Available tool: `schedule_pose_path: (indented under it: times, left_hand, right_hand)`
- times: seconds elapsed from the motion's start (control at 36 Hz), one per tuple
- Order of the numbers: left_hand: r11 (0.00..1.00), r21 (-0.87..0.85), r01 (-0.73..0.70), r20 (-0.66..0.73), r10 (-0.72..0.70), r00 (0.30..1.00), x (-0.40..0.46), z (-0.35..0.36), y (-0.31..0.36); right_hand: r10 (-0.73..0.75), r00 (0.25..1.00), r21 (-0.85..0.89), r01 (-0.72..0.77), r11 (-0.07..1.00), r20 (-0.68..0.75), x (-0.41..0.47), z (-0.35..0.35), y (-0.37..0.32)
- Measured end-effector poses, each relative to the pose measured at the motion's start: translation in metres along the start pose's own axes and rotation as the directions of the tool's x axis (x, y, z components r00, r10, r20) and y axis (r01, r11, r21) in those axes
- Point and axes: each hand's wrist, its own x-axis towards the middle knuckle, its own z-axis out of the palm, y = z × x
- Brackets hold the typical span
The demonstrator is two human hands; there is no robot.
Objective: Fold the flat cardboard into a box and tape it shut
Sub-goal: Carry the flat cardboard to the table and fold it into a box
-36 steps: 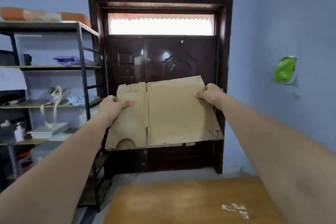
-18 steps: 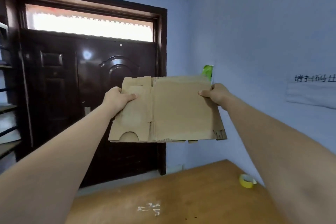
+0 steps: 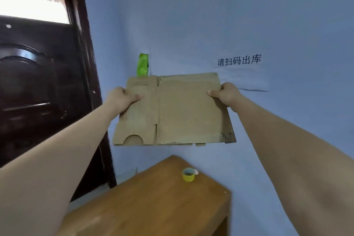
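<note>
I hold a flat brown cardboard [image 3: 183, 113] out in front of me, in the air above the table. It is creased down its middle, with a half-round cutout at its lower left. My left hand [image 3: 122, 97] grips its left edge, thumb on the near face. My right hand [image 3: 225, 94] grips its right edge the same way. A yellow roll of tape [image 3: 188, 174] stands on the wooden table [image 3: 153, 203] below, close to the far corner.
A dark wooden door [image 3: 38, 82] fills the left. The blue wall behind carries a white sheet with black characters [image 3: 239, 61] and a green packet [image 3: 142, 64]. The table's right edge drops off near the wall.
My view has swung to the right, from the door and shelves towards the blue wall. Both hands keep their grip on the cardboard. The tape roll has come further into view.
</note>
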Motion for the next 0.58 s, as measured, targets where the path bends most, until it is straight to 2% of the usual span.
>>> schedule_pose_path:
  times: [0.28,0.42,0.58]
  left_hand:
    - [0.993,-0.119,0.017,0.170,0.003,0.985,0.130,0.166,0.013]
    - [0.992,-0.120,0.025,0.166,-0.005,0.986,0.183,0.227,0.017]
    - [0.995,-0.055,0.084,0.140,-0.075,0.987,0.224,0.263,0.004]
  right_hand:
    - [0.061,0.992,-0.165,-0.078,0.983,-0.106,0.129,-0.059,0.070]
    - [0.056,0.989,-0.201,-0.083,0.976,-0.135,0.198,-0.077,0.092]
    - [0.053,0.996,-0.136,-0.062,0.989,-0.069,0.261,-0.063,0.126]
